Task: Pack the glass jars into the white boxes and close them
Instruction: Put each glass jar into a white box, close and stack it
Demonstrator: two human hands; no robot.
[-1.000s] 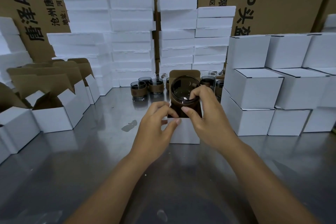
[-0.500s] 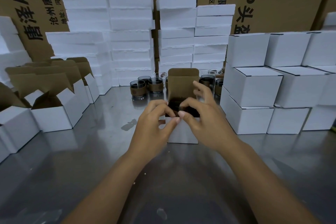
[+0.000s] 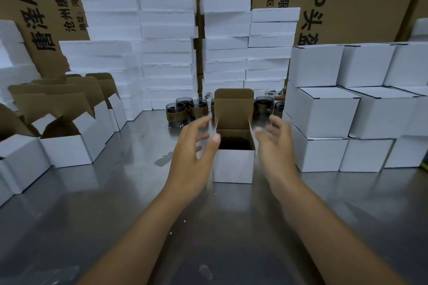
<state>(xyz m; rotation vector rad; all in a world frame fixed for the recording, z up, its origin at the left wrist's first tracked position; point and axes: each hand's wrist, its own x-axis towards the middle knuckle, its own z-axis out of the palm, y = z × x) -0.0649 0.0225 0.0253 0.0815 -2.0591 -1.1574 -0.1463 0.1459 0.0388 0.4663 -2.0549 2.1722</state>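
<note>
I log one white box (image 3: 232,165) at mid-bench (image 3: 115,203), lid flap (image 3: 233,109) upright, glass jar (image 3: 234,143) seated inside, with left hand (image 3: 192,152) and right hand (image 3: 275,146) flanking it, fingers spread, holding nothing.

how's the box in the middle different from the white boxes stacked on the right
The middle box is open, its lid flap upright; the stacked boxes are closed. A jar shows inside the middle box; the stacked boxes hide any contents. The middle box stands alone; the stacked boxes sit piled. Both are white.
</note>
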